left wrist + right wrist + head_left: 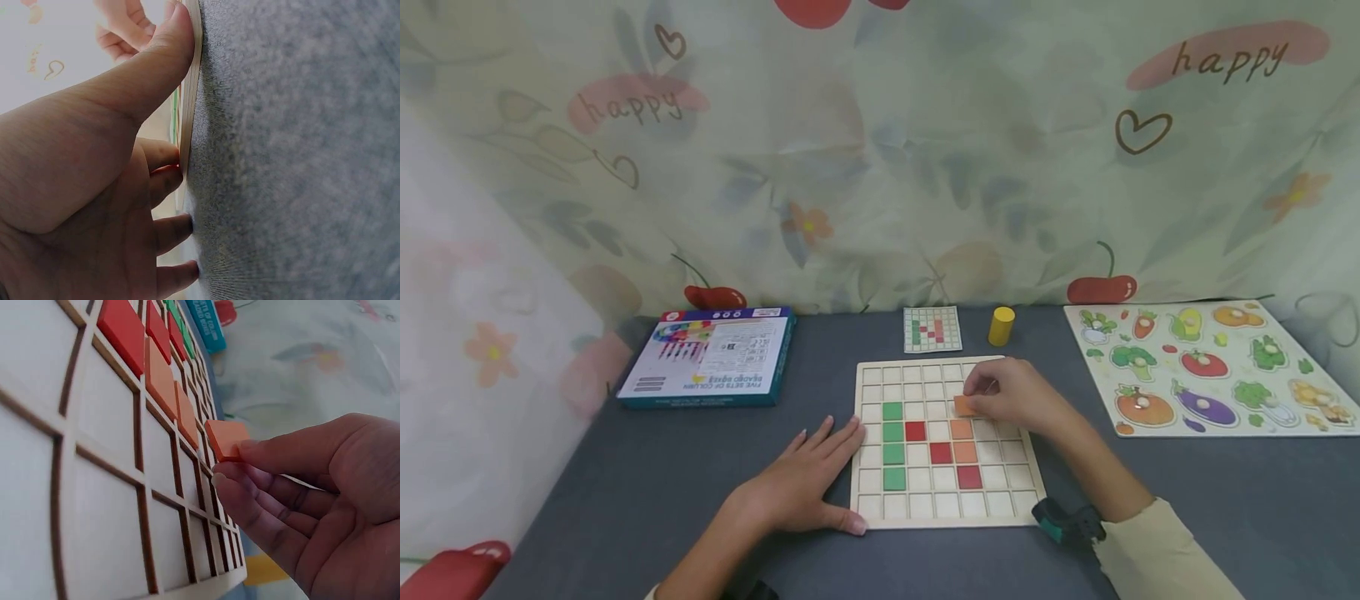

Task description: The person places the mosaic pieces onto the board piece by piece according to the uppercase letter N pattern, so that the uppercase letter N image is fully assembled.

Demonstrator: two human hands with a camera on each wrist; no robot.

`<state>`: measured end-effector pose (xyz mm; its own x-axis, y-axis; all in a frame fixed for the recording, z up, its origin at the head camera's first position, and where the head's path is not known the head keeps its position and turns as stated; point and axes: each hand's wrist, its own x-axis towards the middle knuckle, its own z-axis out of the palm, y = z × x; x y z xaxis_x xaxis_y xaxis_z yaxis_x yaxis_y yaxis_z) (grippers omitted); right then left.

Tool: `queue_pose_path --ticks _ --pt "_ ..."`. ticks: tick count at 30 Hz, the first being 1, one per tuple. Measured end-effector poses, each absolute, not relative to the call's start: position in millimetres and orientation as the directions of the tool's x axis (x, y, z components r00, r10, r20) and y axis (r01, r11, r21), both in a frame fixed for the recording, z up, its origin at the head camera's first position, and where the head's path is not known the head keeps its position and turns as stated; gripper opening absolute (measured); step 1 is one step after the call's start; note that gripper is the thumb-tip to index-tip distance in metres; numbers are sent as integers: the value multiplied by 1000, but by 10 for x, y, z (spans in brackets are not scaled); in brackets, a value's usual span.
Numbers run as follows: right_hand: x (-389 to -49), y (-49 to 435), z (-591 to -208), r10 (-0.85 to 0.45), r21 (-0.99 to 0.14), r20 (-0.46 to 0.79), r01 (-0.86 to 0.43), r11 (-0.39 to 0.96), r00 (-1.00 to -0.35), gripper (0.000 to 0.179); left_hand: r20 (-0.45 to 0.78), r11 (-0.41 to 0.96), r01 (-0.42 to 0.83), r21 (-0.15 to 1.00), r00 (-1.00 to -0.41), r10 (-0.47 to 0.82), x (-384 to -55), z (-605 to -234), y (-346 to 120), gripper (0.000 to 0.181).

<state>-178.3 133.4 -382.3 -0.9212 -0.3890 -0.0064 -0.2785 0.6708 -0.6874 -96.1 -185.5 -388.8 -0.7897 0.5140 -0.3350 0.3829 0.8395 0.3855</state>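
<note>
My right hand (1017, 395) pinches an orange square tile (226, 439) between thumb and fingers. In the head view that tile lies over a cell just above two seated orange tiles (962, 441). The wooden grid board (868, 504) is on the table before me. It also carries a column of green tiles (892, 443) at its left and red tiles (940, 452) along a diagonal. My left hand (801, 483) lies beside the board's left edge, fingers extended; thumb and fingertips touch the rim, as the left wrist view (94, 162) shows for the hand.
Behind the board lies a small pattern card (932, 330), with a yellow cylinder (1001, 326) standing to its right. A boxed set (706, 358) lies at the left. A vegetable picture board (1210, 367) lies at the right. A patterned curtain (880, 167) hangs behind the table.
</note>
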Motion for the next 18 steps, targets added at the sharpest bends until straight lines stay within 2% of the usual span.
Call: queue_pose_path --ticks 9,13,18 --pt "-1744 1210 -3876 -355 -617 -20 -268 740 -935 6 -329 841 388 377 -793 513 -963 -3893 -1850 114" --pt "-1732 1207 -3886 -376 -592 -13 -296 750 -927 3 -326 841 388 377 -794 513 -960 -3897 -1852 114" --pt "-1687 1197 -3903 -409 -539 -3 -343 769 -912 10 -331 839 384 384 -792 514 -958 -3910 -1858 115"
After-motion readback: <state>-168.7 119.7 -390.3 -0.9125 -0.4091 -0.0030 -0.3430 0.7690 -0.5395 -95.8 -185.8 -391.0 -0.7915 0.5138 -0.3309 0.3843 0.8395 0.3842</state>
